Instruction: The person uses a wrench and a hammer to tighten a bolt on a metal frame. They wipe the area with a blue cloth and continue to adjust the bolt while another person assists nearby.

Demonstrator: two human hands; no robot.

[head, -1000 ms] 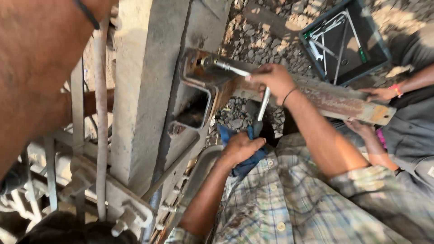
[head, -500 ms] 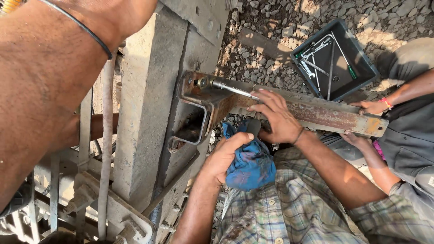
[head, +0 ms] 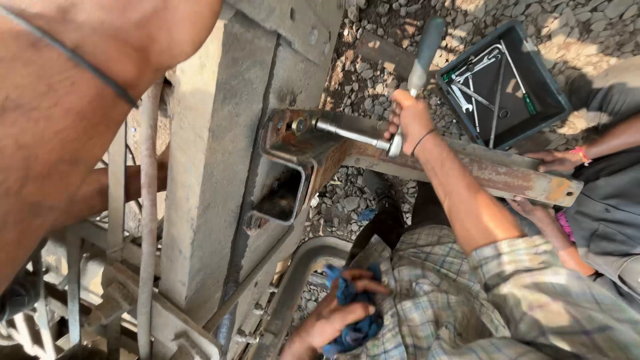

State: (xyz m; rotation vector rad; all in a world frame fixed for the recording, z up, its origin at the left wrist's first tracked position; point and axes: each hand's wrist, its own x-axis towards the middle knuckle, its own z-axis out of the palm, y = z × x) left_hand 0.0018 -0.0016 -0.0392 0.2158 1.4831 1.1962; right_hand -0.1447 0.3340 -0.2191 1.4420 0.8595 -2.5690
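A bare arm (head: 60,127) fills the left edge. The left hand (head: 330,323), fingers closed on a blue cloth (head: 357,320), waits low. The socket wrench (head: 353,133) sits on the bolt (head: 300,125) of a rusty bracket (head: 283,143), with the right hand (head: 410,120) clamped on its handle. The bolt looks unfinished. A co-worker's hand (head: 553,160) steadies the rusty beam (head: 507,177) beside a tool tray (head: 553,100).

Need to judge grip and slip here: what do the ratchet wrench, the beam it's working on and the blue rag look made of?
Ratchet wrench: polished steel, by its bright shine; the handle looks like grey plastic or rubber.
Beam: steel, rusted orange-brown and matt.
Blue rag: probably soft cloth, crumpled in the left hand.
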